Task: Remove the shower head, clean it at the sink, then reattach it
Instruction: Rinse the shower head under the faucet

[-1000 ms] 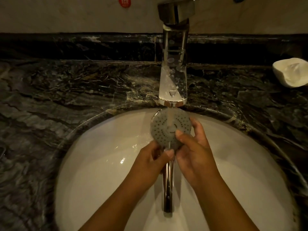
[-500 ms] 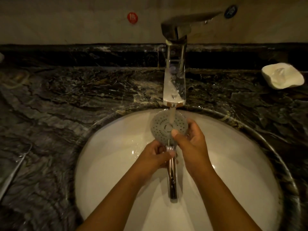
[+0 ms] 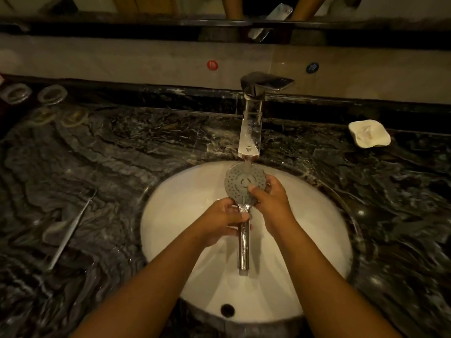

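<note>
The shower head (image 3: pixel 240 181) has a round grey nozzle face and a chrome handle pointing toward me. It is held face-up over the white sink basin (image 3: pixel 175 215), right under the chrome faucet (image 3: pixel 250 132), and a thin stream of water falls onto the face. My left hand (image 3: pixel 219 220) grips the top of the handle just below the face. My right hand (image 3: pixel 273 201) cups the right rim of the head, its thumb pressed on the nozzle face.
Dark marble counter (image 3: pixel 122 167) surrounds the basin. A thin metal tool (image 3: pixel 70 228) lies at the left, glass holders (image 3: pixel 52 93) at the back left, a white soap dish (image 3: pixel 368 132) at the back right. The overflow hole (image 3: pixel 227 310) sits at the basin's near wall.
The view has pulled back and tilted up, showing more counter and the mirror edge. Both hands keep hold of the shower head under the running water; the right thumb has shifted slightly on the face.
</note>
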Demonstrator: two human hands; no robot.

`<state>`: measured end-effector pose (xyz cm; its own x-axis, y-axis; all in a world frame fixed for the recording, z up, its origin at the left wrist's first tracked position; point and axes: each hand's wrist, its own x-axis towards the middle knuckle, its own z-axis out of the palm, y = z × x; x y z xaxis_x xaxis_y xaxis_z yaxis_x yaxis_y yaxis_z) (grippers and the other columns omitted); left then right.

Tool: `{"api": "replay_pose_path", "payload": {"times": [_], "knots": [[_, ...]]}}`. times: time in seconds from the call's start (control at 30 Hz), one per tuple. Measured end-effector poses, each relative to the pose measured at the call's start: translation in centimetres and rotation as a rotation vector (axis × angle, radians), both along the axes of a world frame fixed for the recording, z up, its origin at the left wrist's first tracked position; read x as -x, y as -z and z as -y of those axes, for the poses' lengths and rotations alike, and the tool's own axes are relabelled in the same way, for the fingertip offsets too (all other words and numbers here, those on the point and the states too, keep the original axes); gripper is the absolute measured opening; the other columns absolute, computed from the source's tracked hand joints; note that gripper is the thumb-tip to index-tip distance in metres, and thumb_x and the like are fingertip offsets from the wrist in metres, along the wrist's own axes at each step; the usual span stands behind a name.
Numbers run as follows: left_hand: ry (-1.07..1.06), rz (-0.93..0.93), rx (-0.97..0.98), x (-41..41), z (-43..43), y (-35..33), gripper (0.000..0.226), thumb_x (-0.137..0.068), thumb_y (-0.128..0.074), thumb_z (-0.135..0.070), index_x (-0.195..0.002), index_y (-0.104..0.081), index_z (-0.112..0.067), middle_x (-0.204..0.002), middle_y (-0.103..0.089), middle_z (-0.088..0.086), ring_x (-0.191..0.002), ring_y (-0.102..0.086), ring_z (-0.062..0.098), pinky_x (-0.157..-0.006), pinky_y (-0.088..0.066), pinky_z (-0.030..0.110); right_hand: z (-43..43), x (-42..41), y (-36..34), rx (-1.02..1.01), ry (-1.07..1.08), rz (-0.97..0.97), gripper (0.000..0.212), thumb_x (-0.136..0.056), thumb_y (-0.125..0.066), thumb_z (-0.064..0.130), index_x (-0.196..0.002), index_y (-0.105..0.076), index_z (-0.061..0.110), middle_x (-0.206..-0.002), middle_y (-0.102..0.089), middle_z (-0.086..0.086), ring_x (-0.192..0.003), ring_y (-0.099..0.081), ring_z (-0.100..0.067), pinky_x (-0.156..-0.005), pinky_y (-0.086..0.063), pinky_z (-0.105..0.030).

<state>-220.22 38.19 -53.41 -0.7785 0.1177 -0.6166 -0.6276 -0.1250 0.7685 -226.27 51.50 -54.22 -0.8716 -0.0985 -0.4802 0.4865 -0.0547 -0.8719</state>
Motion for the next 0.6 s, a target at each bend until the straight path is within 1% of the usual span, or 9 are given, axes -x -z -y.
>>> {"api": "replay_pose_path", "payload": {"times": [0.13, 0.3, 0.43, 0.53, 0.6], "knots": [[-0.021, 0.032, -0.008, -1.6, -0.3, -2.0, 0.034, -0.089, -0.065, -0.002, -0.122, -0.058, -0.007, -0.097, -0.071, 0.015, -0.096, -0.071, 0.039, -0.09, -0.056, 0.055, -0.5, -1.2, -2.5, -0.029, -0.041, 0.002, 0.035, -0.093, -0.062, 0.004, -0.126, -0.055, 0.012, -0.125, -0.064, -0.013, -0.116, -0.062, -0.03, -0.094, -0.057, -0.051], [-0.036, 0.034, -0.027, -2.6, -0.7, -4.2, 0.036, -0.09, -0.064, -0.003, -0.125, -0.058, -0.011, -0.102, -0.071, 0.018, -0.1, -0.07, 0.041, -0.088, -0.058, 0.052, -1.1, -2.0, -4.9, 0.0, -0.058, 0.017, 0.026, -0.096, -0.058, 0.003, -0.122, -0.055, 0.009, -0.12, -0.066, -0.015, -0.113, -0.065, -0.031, -0.091, -0.058, -0.047], [-0.054, 0.012, -0.017, -2.9, -0.8, -5.4, 0.037, -0.089, -0.065, -0.004, -0.124, -0.059, -0.014, -0.105, -0.072, 0.018, -0.099, -0.071, 0.038, -0.089, -0.057, 0.052, -1.4, -2.2, -6.5, 0.015, -0.074, 0.008, 0.029, -0.097, -0.058, 0.003, -0.124, -0.055, 0.01, -0.121, -0.067, -0.015, -0.112, -0.065, -0.03, -0.089, -0.059, -0.043], [-0.057, 0.009, -0.026, -3.4, -0.9, -6.2, 0.034, -0.09, -0.065, -0.006, -0.123, -0.06, -0.015, -0.107, -0.072, 0.018, -0.1, -0.071, 0.037, -0.091, -0.056, 0.052, -1.7, -2.5, -7.3, 0.016, -0.097, 0.005, 0.032, -0.096, -0.057, 0.001, -0.127, -0.055, 0.008, -0.123, -0.066, -0.015, -0.114, -0.065, -0.032, -0.09, -0.059, -0.045], [-0.064, 0.014, -0.037, -3.8, -1.0, -6.6, 0.033, -0.091, -0.065, -0.007, -0.123, -0.06, -0.013, -0.11, -0.071, 0.019, -0.1, -0.072, 0.036, -0.092, -0.056, 0.052, -1.8, -2.8, -7.8, 0.008, -0.105, 0.008, 0.033, -0.096, -0.057, 0.0, -0.127, -0.055, 0.01, -0.124, -0.066, -0.015, -0.114, -0.065, -0.032, -0.091, -0.059, -0.047]]}}
